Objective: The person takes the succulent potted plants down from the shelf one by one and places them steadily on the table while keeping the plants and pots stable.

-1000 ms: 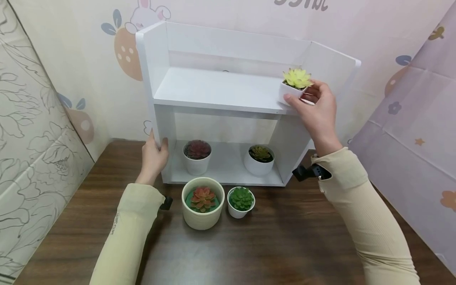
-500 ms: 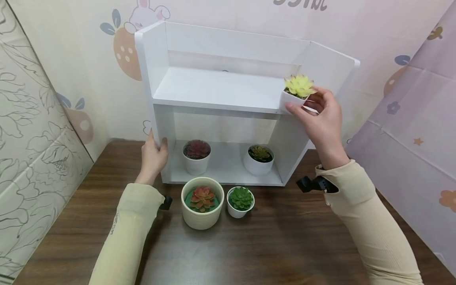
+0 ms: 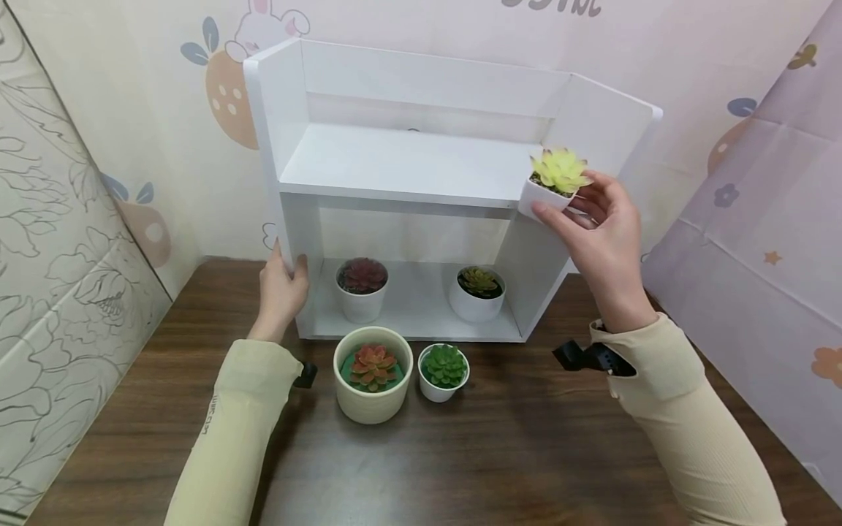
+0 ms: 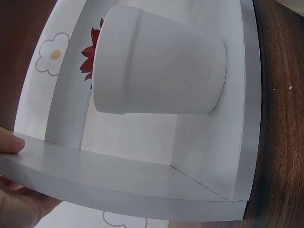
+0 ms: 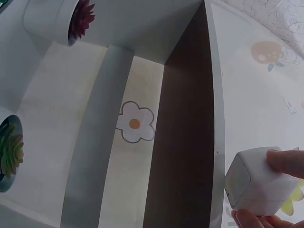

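“Grip?”

“Right hand [image 3: 608, 237] pinches white pot [image 3: 542, 193] by opposite walls; left hand [image 3: 281, 294] clasps left side of shelf unit [image 3: 301, 234].”

“Pot's place?”

“By upper board [image 3: 408, 164]'s front edge, right end; contact unclear.”

“Handling?”

“Likely light, stiff, smooth enough to slip. Hold walls low, clear of yellow-green succulent [image 3: 560, 170], which may bend.”

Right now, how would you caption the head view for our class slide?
Left hand gripping the side of the white shelf, right hand holding a yellow succulent in its white pot.
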Demonstrator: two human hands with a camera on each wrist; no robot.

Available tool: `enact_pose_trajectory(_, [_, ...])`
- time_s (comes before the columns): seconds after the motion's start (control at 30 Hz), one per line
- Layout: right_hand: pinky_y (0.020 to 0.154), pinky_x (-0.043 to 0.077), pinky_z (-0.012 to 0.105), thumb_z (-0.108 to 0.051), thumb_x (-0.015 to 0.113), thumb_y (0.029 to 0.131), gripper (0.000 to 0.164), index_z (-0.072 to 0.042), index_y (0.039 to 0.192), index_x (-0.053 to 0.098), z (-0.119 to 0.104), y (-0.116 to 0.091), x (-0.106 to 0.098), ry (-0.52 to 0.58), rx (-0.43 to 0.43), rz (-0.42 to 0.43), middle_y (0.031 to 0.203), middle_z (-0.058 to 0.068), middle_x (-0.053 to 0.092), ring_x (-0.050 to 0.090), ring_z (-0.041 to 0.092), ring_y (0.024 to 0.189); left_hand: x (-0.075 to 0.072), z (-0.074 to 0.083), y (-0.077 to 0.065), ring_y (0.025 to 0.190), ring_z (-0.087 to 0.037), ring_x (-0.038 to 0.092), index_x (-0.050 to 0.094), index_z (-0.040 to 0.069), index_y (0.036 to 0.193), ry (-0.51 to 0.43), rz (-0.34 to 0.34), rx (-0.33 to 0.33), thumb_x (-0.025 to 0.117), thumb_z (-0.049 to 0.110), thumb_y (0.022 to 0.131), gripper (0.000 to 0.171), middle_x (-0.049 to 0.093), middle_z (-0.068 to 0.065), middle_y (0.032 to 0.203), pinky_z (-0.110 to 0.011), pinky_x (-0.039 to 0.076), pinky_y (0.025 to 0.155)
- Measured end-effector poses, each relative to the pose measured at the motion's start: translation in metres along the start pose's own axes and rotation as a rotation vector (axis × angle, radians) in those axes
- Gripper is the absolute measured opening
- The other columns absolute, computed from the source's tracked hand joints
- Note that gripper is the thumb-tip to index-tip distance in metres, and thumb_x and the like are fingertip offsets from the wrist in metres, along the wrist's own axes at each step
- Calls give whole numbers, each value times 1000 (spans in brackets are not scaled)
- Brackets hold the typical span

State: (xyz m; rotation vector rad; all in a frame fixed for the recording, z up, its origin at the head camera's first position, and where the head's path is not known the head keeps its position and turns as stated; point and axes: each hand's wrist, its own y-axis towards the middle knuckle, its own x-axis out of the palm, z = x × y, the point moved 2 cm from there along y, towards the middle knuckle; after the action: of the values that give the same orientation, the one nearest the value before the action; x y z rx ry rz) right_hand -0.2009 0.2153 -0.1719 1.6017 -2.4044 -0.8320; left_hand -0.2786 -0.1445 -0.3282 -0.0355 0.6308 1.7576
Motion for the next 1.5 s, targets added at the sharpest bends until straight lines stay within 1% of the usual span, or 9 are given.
enact_pose_trajectory(0.1, [81, 49, 12, -6, 82, 72, 65, -8, 128, 50, 1, -4, -2, 31, -1, -5, 110, -1, 57, 58, 11, 97, 0, -1, 0, 130, -44, 44, 37, 0, 140, 0, -3, -1, 42, 11, 99, 43, 46, -29, 139, -60, 40, 103])
enact_pose_trajectory(0.2, [81, 50, 11, -5, 82, 72, 63, -7, 127, 50, 1, -7, -4, 26, -2, -8, 109, 0, 58, 59, 11, 97, 1, -1, 0, 130, -44, 44, 37, 1, 140, 3, -4, -3, 42, 11, 99, 43, 46, -28, 139, -60, 40, 103])
enact_pose_trajectory(0.5, [81, 50, 10, -9, 80, 76, 59, -9, 126, 49, 6, -19, -5, -100, 7, -37, 114, -1, 57, 59, 9, 100, 0, -1, 0, 128, -45, 46, 38, -1, 139, 5, 8, 0, 43, 10, 99, 42, 47, -29, 138, -61, 40, 101])
enact_pose_trajectory(0.7, [81, 50, 10, -10, 79, 77, 60, -7, 128, 48, 14, -24, -4, -124, 28, -63, 114, -2, 58, 59, 6, 99, 0, -1, 0, 130, -45, 44, 37, -1, 140, -1, 6, 8, 43, 10, 99, 42, 46, -28, 139, -61, 40, 102])
enact_pose_trajectory(0.83, [82, 50, 10, -10, 79, 78, 60, -7, 129, 47, 20, -26, -4, -130, 23, -88, 113, -4, 57, 59, 6, 100, 0, 0, 0, 130, -44, 44, 37, 0, 140, -4, 6, 8, 42, 10, 99, 43, 46, -28, 140, -61, 39, 102])
enact_pose_trajectory(1.07, [82, 49, 8, -17, 78, 80, 65, -4, 135, 45, 29, -32, -5, -190, 37, -117, 112, -6, 56, 57, 5, 99, 0, 0, 0, 130, -44, 44, 36, 0, 141, -4, -1, -2, 41, 9, 99, 43, 46, -27, 141, -61, 39, 103])
enact_pose_trajectory(1.23, [82, 49, 7, -17, 78, 80, 69, -2, 137, 43, 35, -37, -6, -217, 58, -128, 114, -2, 55, 57, 3, 98, 0, 1, -1, 129, -44, 45, 37, 0, 140, 2, 4, -2, 42, 10, 99, 43, 47, -28, 139, -61, 40, 102])
enact_pose_trajectory(1.5, [80, 48, 5, -16, 77, 80, 69, -3, 138, 43, 48, -46, -7, -265, 77, -154, 121, 8, 56, 56, -2, 96, 0, 2, -1, 129, -45, 45, 36, -1, 141, -7, 3, 0, 43, 10, 98, 44, 46, -29, 139, -61, 40, 102])
